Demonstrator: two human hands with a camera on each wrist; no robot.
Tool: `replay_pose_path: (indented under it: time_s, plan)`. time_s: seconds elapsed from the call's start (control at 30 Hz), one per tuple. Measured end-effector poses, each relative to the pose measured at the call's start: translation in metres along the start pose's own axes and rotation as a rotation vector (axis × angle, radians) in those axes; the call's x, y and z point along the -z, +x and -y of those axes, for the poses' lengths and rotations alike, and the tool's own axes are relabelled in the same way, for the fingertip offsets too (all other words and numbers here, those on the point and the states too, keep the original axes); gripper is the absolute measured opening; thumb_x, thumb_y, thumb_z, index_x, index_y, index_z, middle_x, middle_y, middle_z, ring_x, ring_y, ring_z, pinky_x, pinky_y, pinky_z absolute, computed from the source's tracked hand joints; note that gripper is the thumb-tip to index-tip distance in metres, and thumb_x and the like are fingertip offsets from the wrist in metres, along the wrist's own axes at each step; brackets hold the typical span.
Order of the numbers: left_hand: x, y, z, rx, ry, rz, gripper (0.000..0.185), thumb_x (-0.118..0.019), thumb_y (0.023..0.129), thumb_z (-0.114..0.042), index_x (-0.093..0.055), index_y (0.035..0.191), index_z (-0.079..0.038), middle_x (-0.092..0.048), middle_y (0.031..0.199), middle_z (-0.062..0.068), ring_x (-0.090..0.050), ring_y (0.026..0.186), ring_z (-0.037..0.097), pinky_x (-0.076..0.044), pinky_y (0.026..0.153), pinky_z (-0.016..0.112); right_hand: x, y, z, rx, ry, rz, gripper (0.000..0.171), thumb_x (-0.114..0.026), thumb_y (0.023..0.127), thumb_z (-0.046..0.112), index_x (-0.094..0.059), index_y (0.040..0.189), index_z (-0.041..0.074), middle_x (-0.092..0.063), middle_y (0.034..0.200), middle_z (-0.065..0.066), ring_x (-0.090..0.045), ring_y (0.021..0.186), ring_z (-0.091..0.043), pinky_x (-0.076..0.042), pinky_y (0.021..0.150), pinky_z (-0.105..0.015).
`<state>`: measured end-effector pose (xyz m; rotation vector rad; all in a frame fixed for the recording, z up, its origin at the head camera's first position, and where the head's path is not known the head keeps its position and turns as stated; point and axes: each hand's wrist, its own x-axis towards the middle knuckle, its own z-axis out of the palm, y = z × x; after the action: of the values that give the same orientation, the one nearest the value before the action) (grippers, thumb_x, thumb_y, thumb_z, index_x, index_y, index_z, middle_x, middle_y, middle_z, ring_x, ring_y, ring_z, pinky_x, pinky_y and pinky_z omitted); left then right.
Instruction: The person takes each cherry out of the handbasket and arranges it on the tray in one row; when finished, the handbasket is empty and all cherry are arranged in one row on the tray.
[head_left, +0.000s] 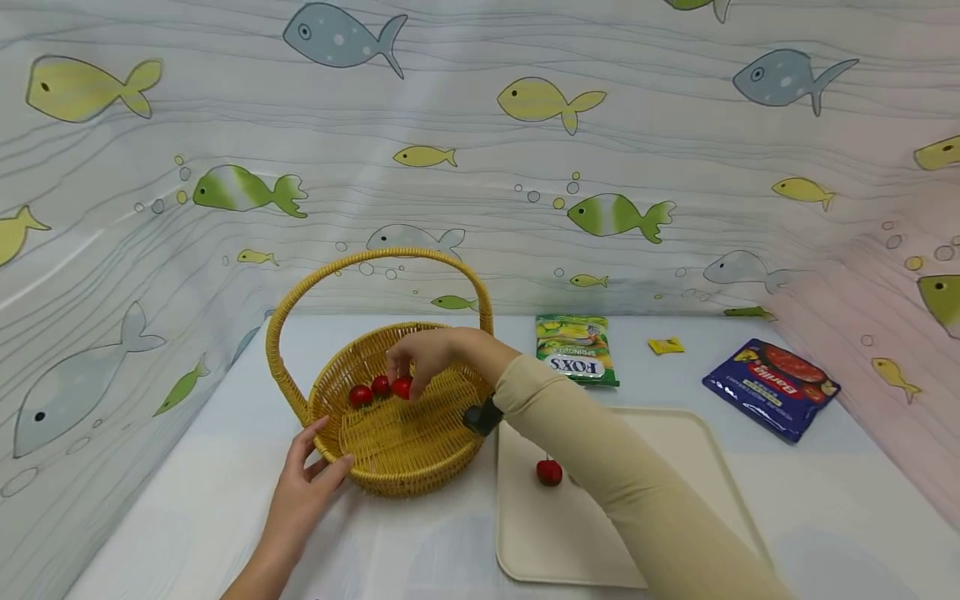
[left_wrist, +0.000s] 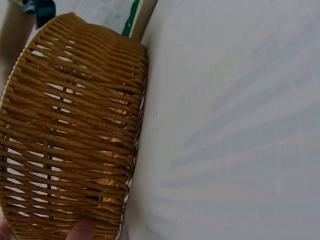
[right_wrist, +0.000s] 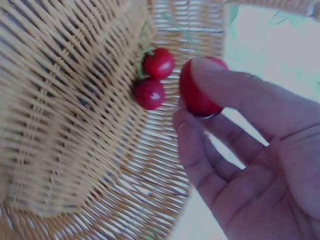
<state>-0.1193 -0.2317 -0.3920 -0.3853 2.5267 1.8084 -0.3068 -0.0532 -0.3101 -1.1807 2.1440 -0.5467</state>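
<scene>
The right hand (head_left: 431, 354) reaches over the wicker basket (head_left: 397, 454) and pinches a red cherry tomato (head_left: 402, 387) between the thumb and the fingertips (right_wrist: 210, 80). In the right wrist view this tomato sits between the thumb and the first fingers, while the other fingers are loosely bent. The held tomato is just above the basket floor, inside the basket, near its back wall.

Two other cherry tomatoes (head_left: 371, 391) lie already on the basket floor, touching each other, just beside the held one on its left side. One more tomato (head_left: 549, 472) lies on the cream tray (head_left: 675, 442), which stands to the right of the basket, well apart from the hand.

The left hand (head_left: 303, 492) rests on the near left side of the basket rim, with the thumb on the outside wall and the fingers relaxed and almost straight. In the left wrist view only a fingertip (left_wrist: 80, 230) shows against the woven wall.

Behind the tray lie a green candy bag (head_left: 576, 350), a small yellow wrapper (head_left: 666, 345) and a dark blue packet (head_left: 772, 387) on the pale table (head_left: 187, 517).
</scene>
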Motion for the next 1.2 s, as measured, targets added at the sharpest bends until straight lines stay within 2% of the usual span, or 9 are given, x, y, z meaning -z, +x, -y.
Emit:
replay_pose_path:
  time_s: [0.07,0.23,0.43,0.77,1.03,1.2]
  plan:
    - [0.001,-0.001,0.001,0.002,-0.005,0.007,0.069,-0.057,0.094,-0.021,-0.016,0.149,-0.016,-0.004,0.151,0.023,-0.032,0.127,0.043,-0.045,0.079,0.023,0.001,-0.011,0.004,0.049,-0.023,-0.036,0.028,-0.076,0.077,0.007,-0.060,0.100,0.013,-0.059,0.098,0.001,-0.055,0.090,-0.012,-0.047,0.073,-0.022]
    - [0.003,-0.002,0.002,0.015,0.003,0.006,0.071,-0.057,0.094,-0.024,-0.014,0.150,-0.016,-0.003,0.151,0.023,-0.031,0.127,0.043,-0.045,0.079,0.022,-0.001,-0.041,0.006,0.160,0.004,-0.103,0.028,-0.075,0.078,0.005,-0.059,0.101,0.011,-0.058,0.095,0.000,-0.057,0.085,-0.013,-0.048,0.074,-0.022]
    - [0.007,-0.004,0.002,0.043,0.026,-0.007,0.072,-0.056,0.094,-0.027,-0.012,0.150,-0.018,-0.001,0.152,0.022,-0.030,0.129,0.043,-0.045,0.082,0.024,-0.010,-0.075,0.004,0.218,0.029,-0.173,0.028,-0.075,0.079,0.007,-0.059,0.101,0.010,-0.058,0.093,0.001,-0.058,0.079,-0.014,-0.049,0.071,-0.023]
    - [0.004,-0.002,0.002,0.038,0.022,-0.005,0.073,-0.056,0.094,-0.026,-0.010,0.150,-0.017,-0.002,0.152,0.023,-0.030,0.128,0.044,-0.044,0.080,0.022,-0.033,-0.137,-0.020,0.208,0.004,-0.319,0.026,-0.075,0.079,0.011,-0.058,0.098,0.013,-0.059,0.090,0.007,-0.057,0.074,-0.008,-0.050,0.069,-0.025]
    - [-0.001,-0.004,-0.001,0.039,0.025,-0.004,0.073,-0.056,0.094,-0.025,-0.010,0.150,-0.016,-0.001,0.152,0.023,-0.030,0.128,0.045,-0.044,0.081,0.023,-0.056,-0.187,-0.040,0.133,0.073,-0.453,0.027,-0.076,0.078,0.013,-0.058,0.098,0.014,-0.060,0.088,0.008,-0.059,0.073,-0.008,-0.051,0.069,-0.030]
    - [-0.002,-0.005,-0.004,0.026,0.016,0.003,0.072,-0.055,0.094,-0.024,-0.011,0.150,-0.016,-0.003,0.151,0.023,-0.031,0.127,0.044,-0.044,0.079,0.020,-0.069,-0.212,-0.053,0.099,0.113,-0.510,0.029,-0.075,0.079,0.014,-0.061,0.104,0.014,-0.060,0.092,0.006,-0.059,0.075,-0.010,-0.052,0.069,-0.029]
